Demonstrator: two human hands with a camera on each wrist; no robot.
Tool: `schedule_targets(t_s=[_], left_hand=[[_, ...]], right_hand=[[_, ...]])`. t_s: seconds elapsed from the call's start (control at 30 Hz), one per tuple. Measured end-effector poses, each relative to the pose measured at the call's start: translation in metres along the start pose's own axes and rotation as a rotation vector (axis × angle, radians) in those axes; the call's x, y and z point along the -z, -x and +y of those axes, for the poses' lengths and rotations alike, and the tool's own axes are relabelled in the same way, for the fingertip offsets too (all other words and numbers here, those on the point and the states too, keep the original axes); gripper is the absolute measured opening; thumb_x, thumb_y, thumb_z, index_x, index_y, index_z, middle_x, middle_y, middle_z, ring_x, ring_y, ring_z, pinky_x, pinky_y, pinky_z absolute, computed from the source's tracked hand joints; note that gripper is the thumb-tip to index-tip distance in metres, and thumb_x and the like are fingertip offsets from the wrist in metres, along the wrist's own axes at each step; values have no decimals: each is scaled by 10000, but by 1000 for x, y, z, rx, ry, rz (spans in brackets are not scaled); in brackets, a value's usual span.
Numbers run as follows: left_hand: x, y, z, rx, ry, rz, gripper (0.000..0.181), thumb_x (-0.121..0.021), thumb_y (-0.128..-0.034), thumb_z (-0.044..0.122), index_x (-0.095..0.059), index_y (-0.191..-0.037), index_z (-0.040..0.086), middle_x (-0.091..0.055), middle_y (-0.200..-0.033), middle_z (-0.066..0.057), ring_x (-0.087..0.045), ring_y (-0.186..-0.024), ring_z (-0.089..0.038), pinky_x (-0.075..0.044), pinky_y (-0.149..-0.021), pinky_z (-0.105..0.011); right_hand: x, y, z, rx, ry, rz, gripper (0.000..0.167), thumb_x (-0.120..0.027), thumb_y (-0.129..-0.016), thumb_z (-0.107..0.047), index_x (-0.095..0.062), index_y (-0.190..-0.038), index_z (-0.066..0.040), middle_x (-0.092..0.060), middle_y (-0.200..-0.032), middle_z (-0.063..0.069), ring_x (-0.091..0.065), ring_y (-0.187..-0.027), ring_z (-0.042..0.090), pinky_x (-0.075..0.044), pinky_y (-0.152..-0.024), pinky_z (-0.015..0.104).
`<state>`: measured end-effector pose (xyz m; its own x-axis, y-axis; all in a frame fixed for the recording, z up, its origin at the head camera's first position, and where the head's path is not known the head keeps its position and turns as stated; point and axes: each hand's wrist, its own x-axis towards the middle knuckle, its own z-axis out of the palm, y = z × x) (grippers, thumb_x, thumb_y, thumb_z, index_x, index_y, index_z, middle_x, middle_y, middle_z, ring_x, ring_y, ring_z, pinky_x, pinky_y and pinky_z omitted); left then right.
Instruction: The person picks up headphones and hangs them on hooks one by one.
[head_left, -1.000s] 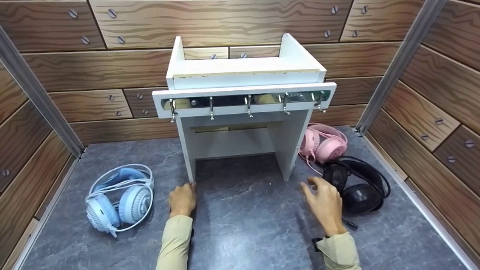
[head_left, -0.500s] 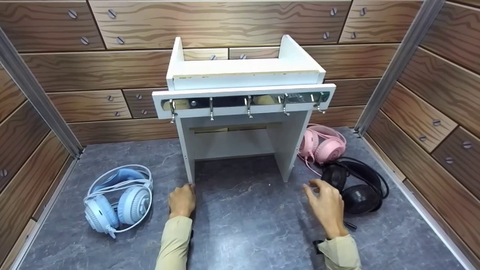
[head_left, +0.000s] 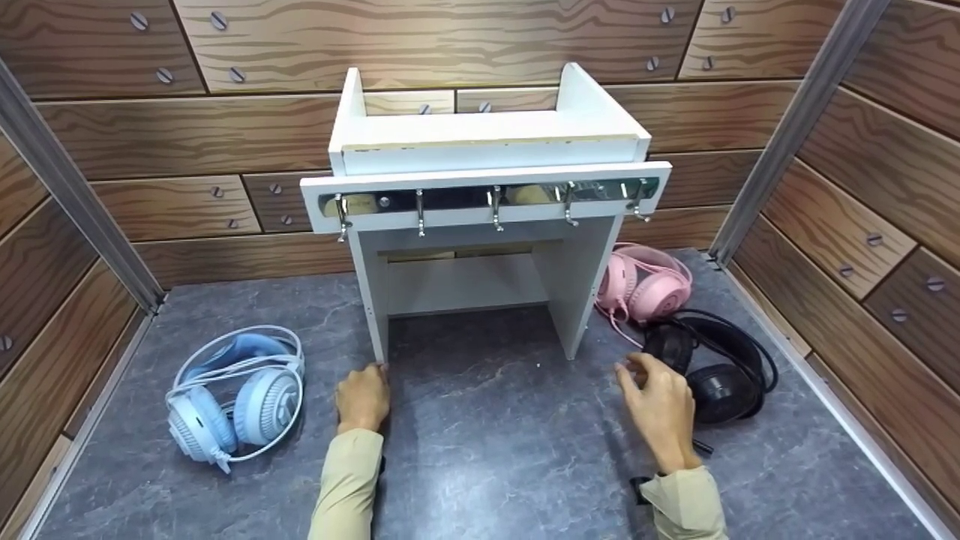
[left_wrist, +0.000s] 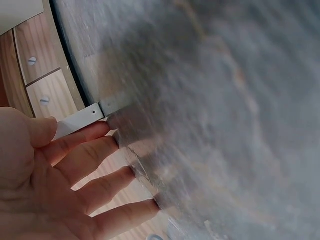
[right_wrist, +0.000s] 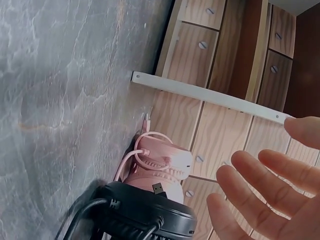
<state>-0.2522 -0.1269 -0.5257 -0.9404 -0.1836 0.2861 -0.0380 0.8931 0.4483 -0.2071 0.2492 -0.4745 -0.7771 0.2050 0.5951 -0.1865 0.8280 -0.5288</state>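
A white shelf stand [head_left: 491, 131] with a mirrored rail of several metal hooks [head_left: 495, 208] across its front stands upright against the back wall. My left hand [head_left: 363, 397] is at the foot of its left side panel [head_left: 373, 315]; in the left wrist view the fingertips [left_wrist: 127, 172] rest on the tabletop, with the index finger close beside the panel's lower end. Whether it touches the panel is hard to tell. My right hand [head_left: 660, 409] hovers with loosely bent fingers just left of the black headphones [head_left: 724, 390], apart from the right panel [head_left: 581, 300], holding nothing.
Pink headphones [head_left: 649, 285] lie behind the black pair, beside the stand's right side. Light blue headphones [head_left: 236, 401] sit on the left of the grey marbled table [head_left: 480, 442]. Wood-patterned walls [head_left: 465, 45] enclose the back and sides.
My right hand has drifted slightly to the right, away from the stand's right panel. The left hand stays at the left panel's foot; the stand and headphones have not moved.
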Motion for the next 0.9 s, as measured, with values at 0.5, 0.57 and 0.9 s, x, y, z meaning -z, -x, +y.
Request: schedule_targets(t_s=[0.5, 0.57, 0.9], left_hand=[[0, -1, 0, 15, 23, -18, 292, -585, -1022, 167, -739, -937, -66, -686, -831, -331, -668, -771, -557, -526, -673, -639], [0, -2, 0, 13, 23, -22, 295, -582, -1024, 168, -739, -937, -67, -689, -834, -326, -669, -776, -555, -525, -681, -638], [2, 0, 0, 20, 12, -24, 295, -581, -1026, 178, -731, -938, -59, -691, -853, -325, -665, -790, -565, -522, -678, -650]], right_hand=[[-1, 4, 4, 1, -1, 9, 140, -785, -856, -92, -751, -958, -2, -748, -830, 115, -726, -710, 291, -518, -652, 552], [-1, 5, 5, 1, 0, 15, 138, -791, -852, -90, -752, -952, -2, -747, -821, 113, -725, -705, 288, -519, -648, 549], [3, 6, 5, -42, -1, -1, 131, -779, -879, -120, -764, -971, -28, -747, -812, 71, -719, -695, 265, -514, -664, 542]])
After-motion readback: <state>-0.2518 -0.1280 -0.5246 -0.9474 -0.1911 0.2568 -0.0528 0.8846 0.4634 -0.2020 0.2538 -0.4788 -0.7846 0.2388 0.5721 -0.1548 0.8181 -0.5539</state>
